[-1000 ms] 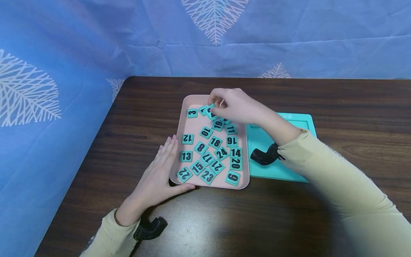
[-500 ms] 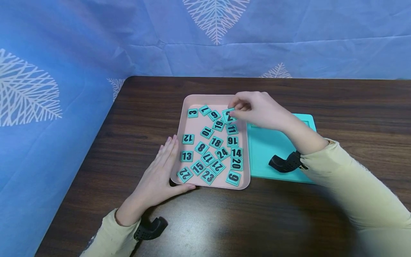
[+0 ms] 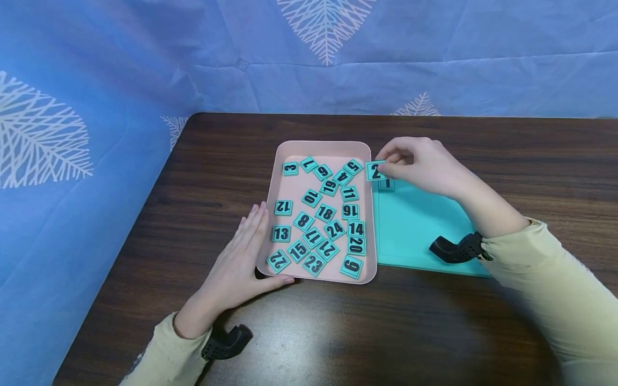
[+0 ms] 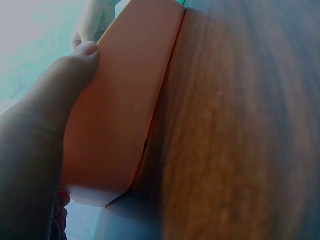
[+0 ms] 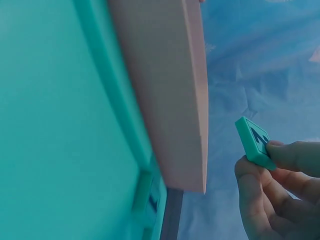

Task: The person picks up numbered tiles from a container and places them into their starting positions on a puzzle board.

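My right hand point(image 3: 425, 163) pinches a teal number tile marked 2 point(image 3: 374, 171) between thumb and fingers, above the place where tray and board meet. In the right wrist view the tile point(image 5: 254, 142) is held tilted, clear of the board. My left hand point(image 3: 236, 257) lies along the near left corner of the pink tray point(image 3: 301, 187), fingers straight on its left side and thumb on the front edge. The left wrist view shows the thumb point(image 4: 75, 70) against the tray wall point(image 4: 120, 100). A teal board point(image 3: 415, 230) has a tile marked 1 point(image 3: 387, 184) in its far left corner.
Several number tiles lie scattered in the tray, among them 3 point(image 3: 290, 168), 18 point(image 3: 325, 213) and 22 point(image 3: 278, 261). The board stands right against the tray's right side. A dark wooden table point(image 3: 338, 332) carries both, and a blue curtain point(image 3: 217, 64) hangs behind.
The right hand has carried the 2 tile rightward from the far part of the tray to over the board's corner. The 4, 5 and 1 tiles now show. The left hand stays put.
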Motion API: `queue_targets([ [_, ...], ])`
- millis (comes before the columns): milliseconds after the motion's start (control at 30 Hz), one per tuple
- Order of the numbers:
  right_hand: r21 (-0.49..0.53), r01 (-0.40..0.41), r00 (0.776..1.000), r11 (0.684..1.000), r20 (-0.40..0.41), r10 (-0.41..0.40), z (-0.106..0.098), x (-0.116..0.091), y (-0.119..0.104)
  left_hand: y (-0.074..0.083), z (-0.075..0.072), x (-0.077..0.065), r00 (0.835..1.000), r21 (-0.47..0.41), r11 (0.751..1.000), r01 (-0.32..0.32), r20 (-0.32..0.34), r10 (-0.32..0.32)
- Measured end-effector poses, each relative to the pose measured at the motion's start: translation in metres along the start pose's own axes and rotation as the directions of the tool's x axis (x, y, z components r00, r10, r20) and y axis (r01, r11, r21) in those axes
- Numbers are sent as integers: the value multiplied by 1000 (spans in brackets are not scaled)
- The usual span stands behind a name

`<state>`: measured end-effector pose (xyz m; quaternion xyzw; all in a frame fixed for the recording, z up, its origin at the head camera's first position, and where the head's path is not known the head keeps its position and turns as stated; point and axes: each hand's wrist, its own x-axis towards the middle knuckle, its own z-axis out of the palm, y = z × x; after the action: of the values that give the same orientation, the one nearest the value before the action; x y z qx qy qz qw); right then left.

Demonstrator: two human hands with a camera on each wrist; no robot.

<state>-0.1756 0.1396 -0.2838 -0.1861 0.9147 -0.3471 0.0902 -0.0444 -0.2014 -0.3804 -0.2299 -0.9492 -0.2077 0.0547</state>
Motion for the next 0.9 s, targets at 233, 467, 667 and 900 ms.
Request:
queue_targets([
  [233,-31,-35,999,999,-18,34,-7,-4,16,1,-1,0,1000,-4,1000,14,11,-14],
  [467,-66,-65,998,996,-4,64,-10,-3,32,1,-1,0,1000,-6,1000,22,19,-22],
  [667,-83,-78,997,993,22,80,-12,-1,42,1,-1,0,1000,-3,1000,21,21,-20],
  [900,-134,-102,992,986,62,111,-13,2,49,1,-1,0,1000,0,1000,16,22,-16],
])
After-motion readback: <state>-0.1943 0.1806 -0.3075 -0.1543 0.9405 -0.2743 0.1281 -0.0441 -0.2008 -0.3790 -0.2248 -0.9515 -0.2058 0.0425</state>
